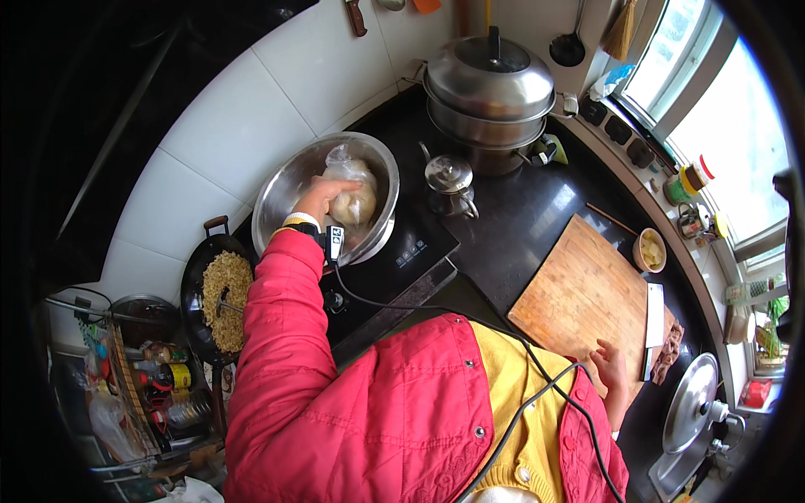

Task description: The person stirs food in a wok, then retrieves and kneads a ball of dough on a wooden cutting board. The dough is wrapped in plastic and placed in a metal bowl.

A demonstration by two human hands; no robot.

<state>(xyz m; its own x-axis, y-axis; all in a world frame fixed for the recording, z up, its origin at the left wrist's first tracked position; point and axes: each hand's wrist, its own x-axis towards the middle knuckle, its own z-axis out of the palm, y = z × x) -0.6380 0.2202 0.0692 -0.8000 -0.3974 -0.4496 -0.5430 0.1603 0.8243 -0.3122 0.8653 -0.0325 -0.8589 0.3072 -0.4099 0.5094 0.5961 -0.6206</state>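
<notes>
My left hand (324, 196) reaches into a wide stainless steel basin (277, 201) and grips a clear plastic bag of pale, doughy-looking lumps (355, 195). The basin rests at the back of the black cooktop, tilted a little. Near the lower right edge of a wooden cutting board (578, 283), my right hand (609, 364) is raised with its fingers slightly apart and nothing in them. A cleaver (654, 314) lies along the board's right side, beside a crumpled brown cloth (668, 353).
A large steel steamer pot (490, 82) and a small steel pot (448, 174) stand beyond the cooktop. A wok of crumbly food (226, 289) sits left of my sleeve. A bowl of pale pieces (649, 250) is beside the board. A black cable (409, 307) crosses my front.
</notes>
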